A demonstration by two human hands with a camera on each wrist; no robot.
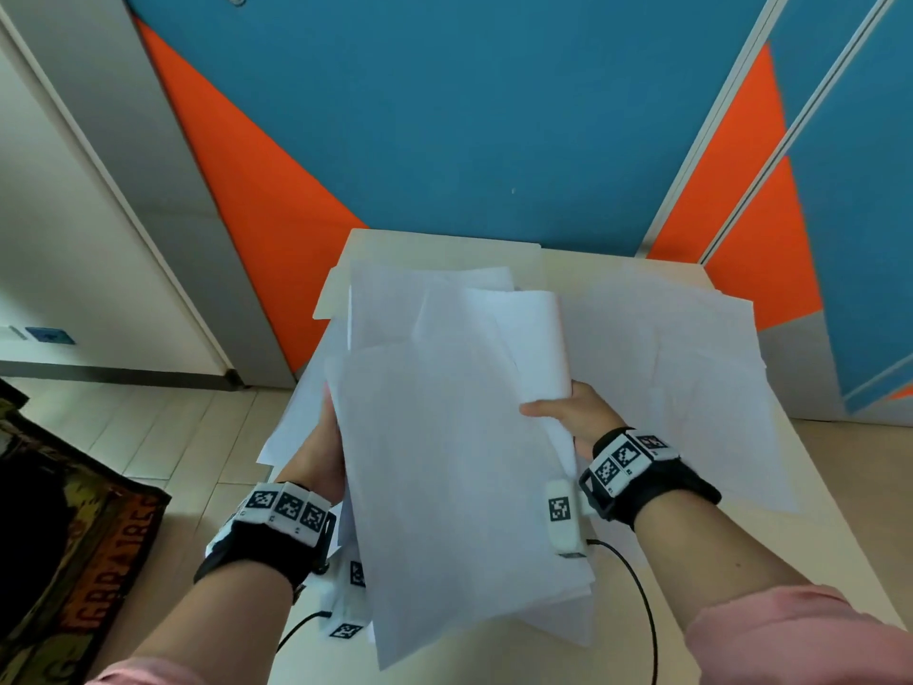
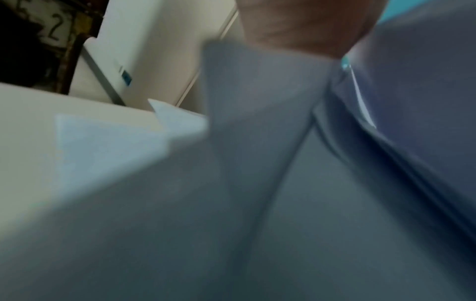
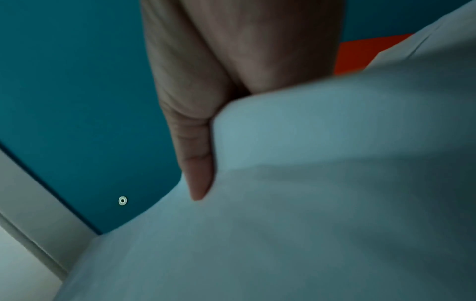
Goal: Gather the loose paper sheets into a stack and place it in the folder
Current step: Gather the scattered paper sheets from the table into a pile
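Observation:
An uneven bunch of white paper sheets [image 1: 444,462] is lifted over the cream table [image 1: 840,546], held between both hands. My left hand [image 1: 321,452] grips its left edge, fingers hidden beneath the paper. My right hand [image 1: 573,412] grips the right edge, thumb on top, where one sheet curls upward. The right wrist view shows that thumb [image 3: 198,163] pressed against the paper [image 3: 322,193]. Blurred sheets [image 2: 231,203] fill the left wrist view below the hand [image 2: 304,26]. More loose sheets [image 1: 691,378] lie spread on the table's right side. A cream folder [image 1: 444,244] lies at the far left, mostly covered by sheets.
A blue and orange panelled wall [image 1: 469,116] stands right behind the table. A tiled floor [image 1: 173,437] lies to the left, with a dark patterned bag [image 1: 74,536] on it. A black cable [image 1: 647,620] trails from the right wrist over the table's near edge.

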